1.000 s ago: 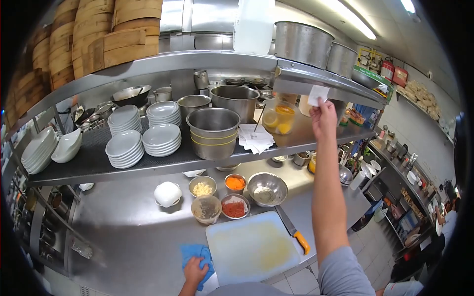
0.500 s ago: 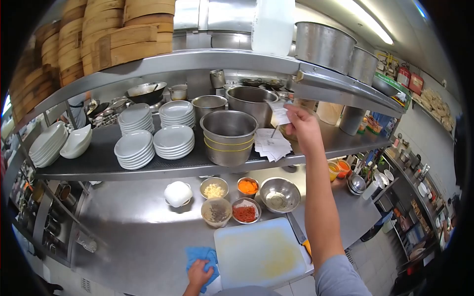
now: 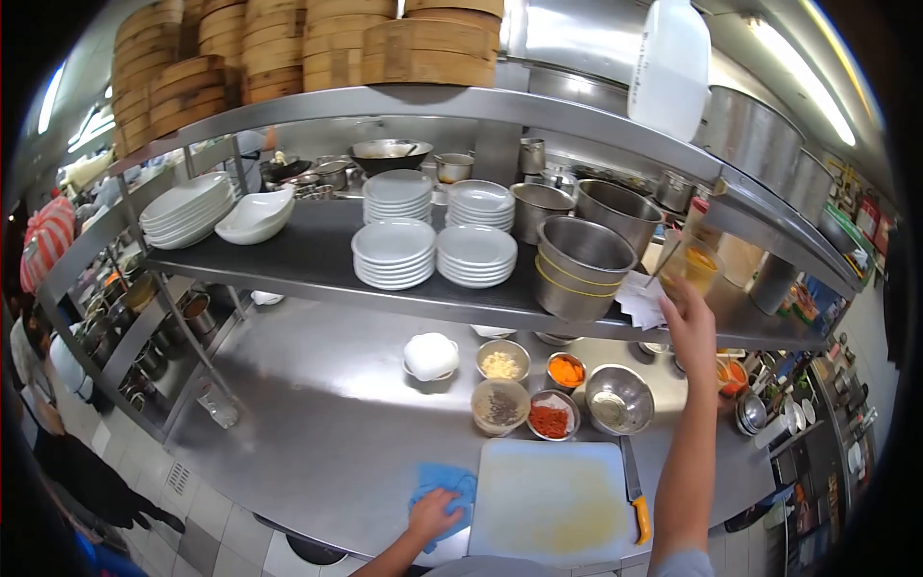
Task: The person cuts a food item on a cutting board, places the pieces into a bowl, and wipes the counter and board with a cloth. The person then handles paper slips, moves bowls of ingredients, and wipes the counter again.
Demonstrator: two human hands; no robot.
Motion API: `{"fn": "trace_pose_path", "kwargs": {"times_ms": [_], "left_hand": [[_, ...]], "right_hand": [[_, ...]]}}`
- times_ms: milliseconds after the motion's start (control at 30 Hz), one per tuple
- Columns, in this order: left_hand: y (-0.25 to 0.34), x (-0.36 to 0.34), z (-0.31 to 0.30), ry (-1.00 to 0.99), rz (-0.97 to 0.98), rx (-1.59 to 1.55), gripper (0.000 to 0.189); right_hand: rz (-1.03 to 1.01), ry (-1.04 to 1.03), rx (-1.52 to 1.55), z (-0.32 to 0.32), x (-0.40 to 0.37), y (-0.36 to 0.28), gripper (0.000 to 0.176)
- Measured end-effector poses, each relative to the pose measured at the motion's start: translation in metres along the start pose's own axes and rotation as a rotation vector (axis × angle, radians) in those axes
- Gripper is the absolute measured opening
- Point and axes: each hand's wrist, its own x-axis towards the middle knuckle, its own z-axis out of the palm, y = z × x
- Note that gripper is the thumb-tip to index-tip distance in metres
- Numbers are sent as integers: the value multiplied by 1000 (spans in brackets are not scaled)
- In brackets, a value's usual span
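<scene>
Beside paper slips (image 3: pixel 635 306) at the shelf's (image 3: pixel 461 313) front edge, the spike (image 3: pixel 664 262) is best avoided by the half-open right hand (image 3: pixel 691 325), its hold unclear. Blue cloth (image 3: pixel 440 477) is loosely held by the curled left hand (image 3: pixel 433 514) near the counter's (image 3: pixel 317 385) front edge.

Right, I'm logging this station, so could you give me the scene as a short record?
Left hand: on crumpled blue cloth
Right hand: raised at white paper slips, contact unclear
Cutting: white rectangular board, yellowish stains
Tool: orange-handled steel knife, along board's right edge
Crockery: four stacks of round white plates
</scene>
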Motion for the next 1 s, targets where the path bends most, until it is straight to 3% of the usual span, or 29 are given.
{"fn": "trace_pose_path", "kwargs": {"times_ms": [67,100,133,167,200,233,267,300,367,433,467,500,533,600,633,667,733,800,867,933,1000], "left_hand": [[1,-1,-4,0,-18,-11,38],[1,-1,-5,-10,-23,-31,38],[2,0,-6,0,-32,-36,38],[5,0,-9,33,-2,-35,35],[7,-2,-10,62,27,-31,32],[6,-3,-10,65,23,-30,32],[3,-1,-10,47,39,-33,33],[-1,2,-10,29,58,-33,35],[-4,3,-10,-17,18,-49,37],[-10,5,-7,-79,-7,-66,40],[-17,12,-6,-201,-17,-118,44],[-20,19,-7,-325,-26,-168,49],[-26,27,-10,-338,-8,-163,49],[-20,54,-34,-680,45,-225,52],[-10,67,-48,-667,13,-268,50],[25,83,-79,-658,-19,-311,49],[92,106,-132,-475,2,-396,41],[151,124,-169,-246,163,-507,32],[211,145,-198,-31,494,-522,25],[262,166,-210,72,741,-384,20],[305,190,-203,99,883,-326,18]], "right_hand": [[-13,-3,165,11,-47,36,41],[-128,-26,293,34,-75,67,35],[207,-150,566,57,-121,89,29],[377,-205,553,80,-167,80,25],[323,-432,546,105,-211,110,25],[413,-608,438,134,-265,138,29],[222,-675,304,163,-323,181,36],[139,-801,194,157,-355,170,39],[529,-862,455,141,-400,153,31],[527,-834,414,113,-421,145,36],[518,-812,361,105,-428,148,41],[711,-749,511,111,-428,167,31],[720,-728,517,112,-434,184,31],[687,-630,423,101,-434,189,29],[589,-598,394,95,-432,189,29],[624,-566,390,91,-432,185,29],[603,-489,501,88,-430,173,29],[555,-424,484,89,-427,171,29],[384,-313,378,88,-404,162,29],[230,-196,277,70,-337,137,27],[-61,79,302,47,-252,95,23]]}}
